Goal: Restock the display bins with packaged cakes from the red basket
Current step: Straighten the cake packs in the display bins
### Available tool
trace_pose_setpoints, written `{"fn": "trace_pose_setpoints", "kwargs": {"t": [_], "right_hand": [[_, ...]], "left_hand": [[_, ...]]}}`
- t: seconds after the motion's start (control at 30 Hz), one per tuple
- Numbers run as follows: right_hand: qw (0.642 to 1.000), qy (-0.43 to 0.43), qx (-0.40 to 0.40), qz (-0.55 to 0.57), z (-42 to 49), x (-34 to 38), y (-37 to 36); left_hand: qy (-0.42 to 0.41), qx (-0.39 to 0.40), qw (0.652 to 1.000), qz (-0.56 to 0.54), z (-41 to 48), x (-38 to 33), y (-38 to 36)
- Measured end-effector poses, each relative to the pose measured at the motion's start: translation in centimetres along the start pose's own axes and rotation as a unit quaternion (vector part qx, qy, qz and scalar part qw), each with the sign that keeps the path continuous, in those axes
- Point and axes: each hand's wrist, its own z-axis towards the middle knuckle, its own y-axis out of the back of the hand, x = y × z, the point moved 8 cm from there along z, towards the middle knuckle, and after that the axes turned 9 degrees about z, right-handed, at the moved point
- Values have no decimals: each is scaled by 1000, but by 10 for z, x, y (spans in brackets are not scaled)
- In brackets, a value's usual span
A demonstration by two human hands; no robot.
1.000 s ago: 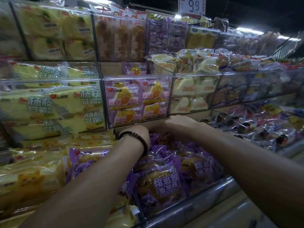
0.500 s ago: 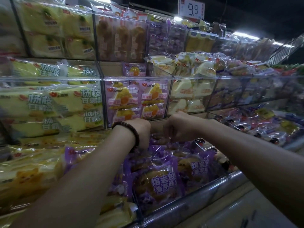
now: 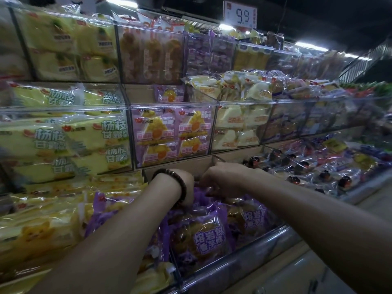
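**Both hands at the back of the purple cake bin**

The left hand (image 3: 187,185) and the right hand (image 3: 222,179) reach side by side into the lowest clear bin (image 3: 244,258) of the shelf, close together but not touching. The left hand, with a dark bead bracelet (image 3: 172,177) on its wrist, points downward, and its fingers are buried among the wrappers, so I cannot tell whether it holds anything. The right hand's fingers are curled down and toward the left hand, their tips against purple wrapping at the rear of the bin. Whether they pinch a pack or only touch it cannot be made out.

The purple packaged cakes (image 3: 204,237) fill this bin, leaning against its front wall below both forearms. To the left lie yellow packs (image 3: 42,230). Directly above the hands, a bin holds pink packs (image 3: 172,134) standing upright. To the right, dark-topped packs (image 3: 318,172) lie in a neighbouring bin. A price sign (image 3: 240,14) reading 9.9 hangs at the top.
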Motion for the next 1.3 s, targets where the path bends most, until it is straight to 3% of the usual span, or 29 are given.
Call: {"fn": "trace_pose_setpoints", "kwargs": {"t": [0.23, 0.43, 0.77, 1.0, 1.13, 1.2, 1.3], "right_hand": [[998, 6, -59, 22, -14, -10, 23], [997, 3, -28, 65, -19, -14, 44], [999, 31, 27, -18, 3, 7, 10], [997, 69, -13, -20, 0, 9, 4], [996, 41, -71, -24, -8, -2, -1], [996, 38, -72, -19, -13, -1, 1], [997, 1, -60, 43, -21, -7, 21]], "left_hand": [[81, 43, 996, -12, 7, 21, -7], [76, 88, 993, 15, 6, 23, -9], [93, -11, 994, -48, 0, 21, -2], [85, -35, 994, -50, 3, 21, -2], [70, -26, 995, -68, -3, 18, 1], [52, -7, 994, -93, -9, 15, 4], [25, -42, 993, -110, -19, 14, 23]]}}
